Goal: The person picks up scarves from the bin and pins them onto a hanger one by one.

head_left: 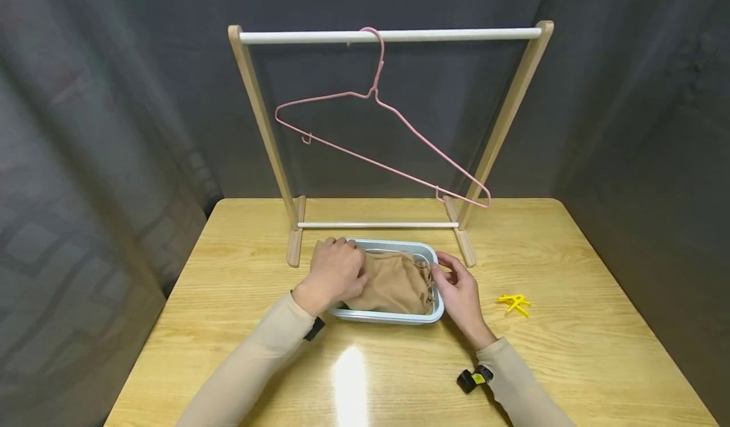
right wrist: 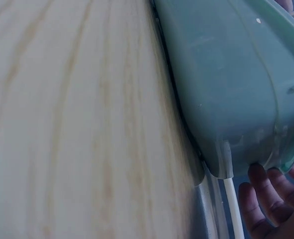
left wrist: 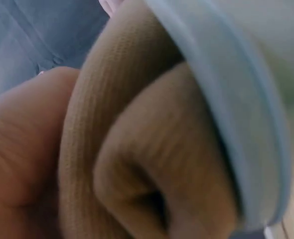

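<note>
A tan fringed scarf [head_left: 393, 282] lies folded in a light blue plastic basin [head_left: 388, 318]. At the basin's left end, my left hand [head_left: 336, 272] grips the scarf with curled fingers. Close up in the left wrist view, the scarf [left wrist: 87, 124] shows thick ribbed folds beside the basin rim [left wrist: 221, 89]. My right hand [head_left: 463, 294] holds the basin's right end, thumb at the rim and fingers along the outside. In the right wrist view, bent fingers [right wrist: 266, 194] touch the outer wall of the basin [right wrist: 226, 99].
Behind the basin stands a wooden rack [head_left: 507, 120] with a white top bar [head_left: 456, 35]. A pink hanger [head_left: 380, 66] hangs tilted from that bar, its right end lower. Yellow clothespins [head_left: 515, 303] lie on the wooden table [head_left: 570, 351], right of my right hand.
</note>
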`<state>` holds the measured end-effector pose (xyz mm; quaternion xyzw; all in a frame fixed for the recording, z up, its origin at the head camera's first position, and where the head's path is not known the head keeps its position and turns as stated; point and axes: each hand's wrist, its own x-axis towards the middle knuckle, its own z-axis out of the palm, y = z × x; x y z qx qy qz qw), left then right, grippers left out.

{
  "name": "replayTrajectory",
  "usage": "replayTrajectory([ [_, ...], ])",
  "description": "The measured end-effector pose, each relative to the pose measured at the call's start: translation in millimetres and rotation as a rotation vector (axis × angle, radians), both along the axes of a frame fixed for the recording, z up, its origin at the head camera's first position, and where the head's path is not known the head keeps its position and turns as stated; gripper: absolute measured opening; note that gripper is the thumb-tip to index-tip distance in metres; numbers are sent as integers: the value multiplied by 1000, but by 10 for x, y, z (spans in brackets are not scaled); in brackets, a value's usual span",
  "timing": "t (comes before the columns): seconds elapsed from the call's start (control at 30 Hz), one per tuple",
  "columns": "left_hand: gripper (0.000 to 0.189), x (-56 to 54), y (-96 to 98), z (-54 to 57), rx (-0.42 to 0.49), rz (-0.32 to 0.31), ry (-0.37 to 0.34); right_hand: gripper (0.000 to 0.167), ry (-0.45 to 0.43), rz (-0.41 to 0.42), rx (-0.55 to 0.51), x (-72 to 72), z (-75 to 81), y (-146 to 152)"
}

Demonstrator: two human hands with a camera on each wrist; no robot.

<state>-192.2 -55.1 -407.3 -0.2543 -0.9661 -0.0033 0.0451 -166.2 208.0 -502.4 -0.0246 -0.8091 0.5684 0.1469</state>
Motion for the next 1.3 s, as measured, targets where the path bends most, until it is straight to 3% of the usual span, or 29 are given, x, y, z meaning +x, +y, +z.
replayTrajectory([
  [0.2, 57, -7, 12, 64, 90, 10, -81, 31, 7, 5, -11, -16, -1, 15],
  [0.33, 53, 42, -60, 129, 238, -83, -89, 30, 12, 9, -12, -16, -19, 13],
  [0.47, 49, 118, -197, 273, 421, -190, -110, 31, 10, -1, 4, -21, -23, 11],
  [0.57, 43, 161, -297, 381, 501, -214, -72, 31, 6, -15, 17, -29, -20, 20],
  [0.73, 33, 184, -457, 474, 641, -193, -8, 31, 2, -14, 23, -31, -22, 22],
  [0.83, 19, 183, -568, 489, 799, -184, -67, 32, 7, 1, 20, -26, -26, 10],
  [0.97, 9, 126, -697, 466, 958, -137, -220, 36, 2, 3, 21, -20, -32, 4],
  [1.07, 9, 67, -702, 416, 913, -127, -338, 34, 6, -1, 16, -23, -31, 10],
  [1.17, 10, 44, -576, 347, 731, -159, -393, 31, 14, 1, 2, -25, -25, 15],
  [1.3, 23, 70, -293, 260, 474, -212, -304, 30, 12, 5, -9, -33, -22, 8],
])
